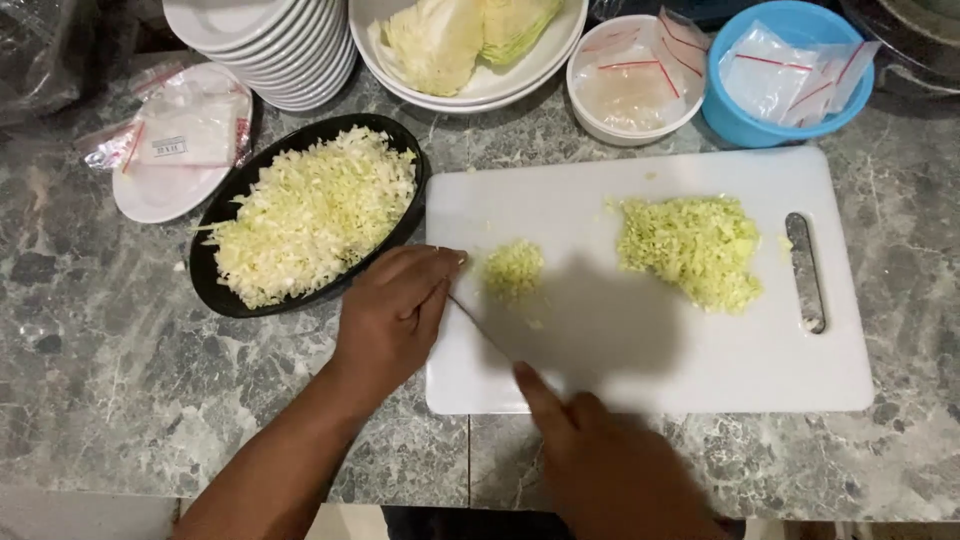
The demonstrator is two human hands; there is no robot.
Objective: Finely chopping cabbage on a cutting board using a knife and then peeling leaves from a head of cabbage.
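We are mid-chop on the small heap of cabbage (513,270) at the white cutting board's (640,385) left end, our left hand (395,310) curled beside it, our right hand (600,460) gripping the knife (480,325), and next we judge it needs careful blade strokes clear of fingertips.

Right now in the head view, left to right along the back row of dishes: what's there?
White plate with plastic packets → stack of white plates → white bowl of cabbage wedges → small white bowl of packets → blue bowl of packets.
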